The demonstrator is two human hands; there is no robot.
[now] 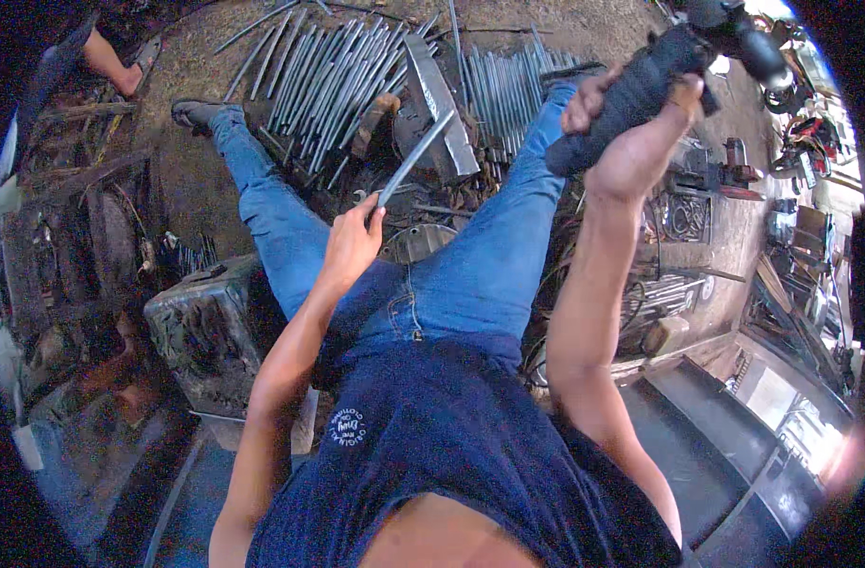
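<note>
My left hand (352, 237) is closed round the near end of a grey metal bar (416, 157). The bar slants up and away to the right, its far end over a flat steel plate (438, 106) between my legs. My right hand (636, 151) is raised high on the right, its fingers wrapped round the thick black-wrapped handle of a hammer (631, 99). The hammer's dark rounded head (749, 47) is at the upper right, partly lost at the picture's edge. It is well apart from the bar.
Many similar metal rods lie in rows on the ground, one pile (333, 85) ahead and another (508, 95) right of the plate. A dark, worn block (210, 327) stands by my left thigh. Another person's foot (129, 80) shows at far left. Tools and scrap lie along the right.
</note>
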